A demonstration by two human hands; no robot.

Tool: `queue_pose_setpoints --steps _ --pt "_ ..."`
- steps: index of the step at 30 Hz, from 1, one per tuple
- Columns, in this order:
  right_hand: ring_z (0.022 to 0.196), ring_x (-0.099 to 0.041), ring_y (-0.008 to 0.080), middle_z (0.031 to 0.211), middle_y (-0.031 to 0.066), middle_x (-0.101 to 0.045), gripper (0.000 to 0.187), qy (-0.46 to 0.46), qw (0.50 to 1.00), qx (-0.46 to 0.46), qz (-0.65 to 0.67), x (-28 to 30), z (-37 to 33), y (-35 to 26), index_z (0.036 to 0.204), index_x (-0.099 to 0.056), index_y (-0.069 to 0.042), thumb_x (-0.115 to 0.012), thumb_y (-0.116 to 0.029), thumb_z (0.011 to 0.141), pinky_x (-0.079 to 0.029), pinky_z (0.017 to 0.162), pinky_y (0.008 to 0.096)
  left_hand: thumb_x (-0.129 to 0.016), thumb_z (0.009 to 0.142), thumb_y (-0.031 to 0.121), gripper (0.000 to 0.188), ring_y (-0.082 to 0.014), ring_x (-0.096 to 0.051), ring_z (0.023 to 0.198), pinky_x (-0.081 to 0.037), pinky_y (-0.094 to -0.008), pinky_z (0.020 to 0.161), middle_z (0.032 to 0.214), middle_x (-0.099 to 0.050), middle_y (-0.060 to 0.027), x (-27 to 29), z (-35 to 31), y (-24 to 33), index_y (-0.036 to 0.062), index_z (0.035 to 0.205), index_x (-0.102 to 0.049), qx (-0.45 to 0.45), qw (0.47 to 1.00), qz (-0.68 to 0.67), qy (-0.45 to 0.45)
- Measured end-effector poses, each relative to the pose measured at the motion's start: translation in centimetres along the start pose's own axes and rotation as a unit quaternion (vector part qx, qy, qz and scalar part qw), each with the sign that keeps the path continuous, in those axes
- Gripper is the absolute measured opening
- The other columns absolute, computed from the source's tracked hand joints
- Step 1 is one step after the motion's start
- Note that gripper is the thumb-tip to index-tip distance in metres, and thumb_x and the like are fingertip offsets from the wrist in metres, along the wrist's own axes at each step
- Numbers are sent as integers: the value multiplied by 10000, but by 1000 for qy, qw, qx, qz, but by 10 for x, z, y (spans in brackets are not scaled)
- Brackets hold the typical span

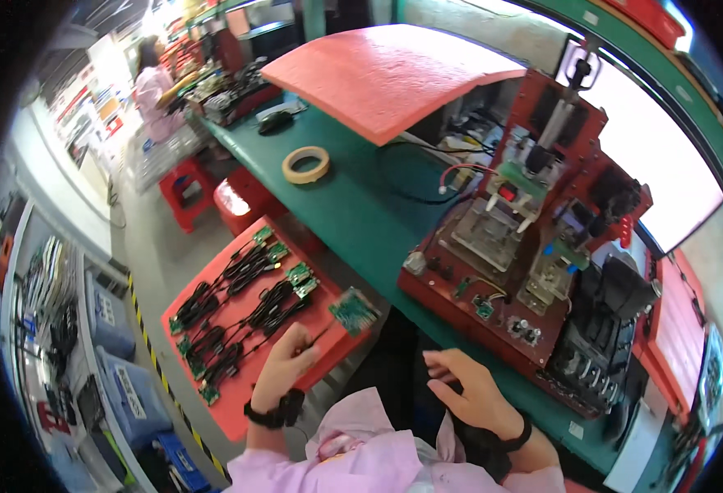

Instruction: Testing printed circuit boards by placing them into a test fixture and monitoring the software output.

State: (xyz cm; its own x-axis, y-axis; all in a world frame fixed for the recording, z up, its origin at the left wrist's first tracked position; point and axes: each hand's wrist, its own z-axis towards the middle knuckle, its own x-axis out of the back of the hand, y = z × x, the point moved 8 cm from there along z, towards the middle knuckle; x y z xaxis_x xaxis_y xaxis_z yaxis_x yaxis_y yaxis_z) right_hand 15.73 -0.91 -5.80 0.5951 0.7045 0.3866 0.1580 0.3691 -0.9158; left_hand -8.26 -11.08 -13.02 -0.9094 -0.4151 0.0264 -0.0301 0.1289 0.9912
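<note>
My left hand is closed over the front edge of a red foam board, gripping what looks like a thin dark cable. This cable runs to a green circuit board, slightly blurred, at the foam's right corner. Beside that hand, several black cables with small green circuit boards lie in bundles on the red foam board. My right hand is held above my lap with fingers and thumb apart, holding nothing. It is nearest the red test fixture with clear plates and levers.
A green workbench carries a roll of tape, a black mouse and a large red foam sheet. Red stools stand beyond the bench edge. Shelves with blue bins line the left. Another person works far left.
</note>
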Motion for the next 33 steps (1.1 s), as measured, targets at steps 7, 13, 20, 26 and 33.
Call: queue_pose_setpoints --steps 7,13,20,26,33 --pt "931 -560 313 1161 190 -479 589 19 999 5 -51 14 25 -47 1286 -362 -15 -649 -138 787 -491 773 338 -592 820 37 163 -47 -470 632 -349 -188 528 755 -518 -10 -68 -10 63 51 877 -439 -65 991 -53 -107" --pt "888 -553 295 1141 177 -461 551 174 981 79 -38 63 9 -69 1245 -415 -22 -663 -79 757 -500 771 308 -552 849 1 193 -39 -422 555 -320 -173 454 757 -511 -30 -110 16 74 65 939 -394 -73 969 -146 -188" --pt "1016 -502 374 1135 204 -476 491 124 927 53 -350 103 49 -53 1204 -490 -56 -638 -267 786 -415 881 423 -503 889 31 189 -27 -334 486 -246 -155 402 737 -464 -28 -170 44 87 102 909 -329 -78 960 -106 -248" --pt "1066 -468 400 1174 238 -459 464 51 861 19 -505 114 88 -27 1254 -486 -81 -593 -253 837 -404 905 431 -495 847 -49 431 -157 -576 698 -474 -243 591 1107 -468 -134 -164 62 99 81 1206 -293 -156 956 -143 -201" --pt "1061 -471 385 1156 257 -483 476 58 856 25 -513 124 112 -4 1312 -439 -104 -508 -313 890 -407 896 452 -512 803 -100 614 -218 -606 845 -518 -313 756 1236 -374 -152 -159 70 111 88 1290 -187 -196 951 -165 -174"
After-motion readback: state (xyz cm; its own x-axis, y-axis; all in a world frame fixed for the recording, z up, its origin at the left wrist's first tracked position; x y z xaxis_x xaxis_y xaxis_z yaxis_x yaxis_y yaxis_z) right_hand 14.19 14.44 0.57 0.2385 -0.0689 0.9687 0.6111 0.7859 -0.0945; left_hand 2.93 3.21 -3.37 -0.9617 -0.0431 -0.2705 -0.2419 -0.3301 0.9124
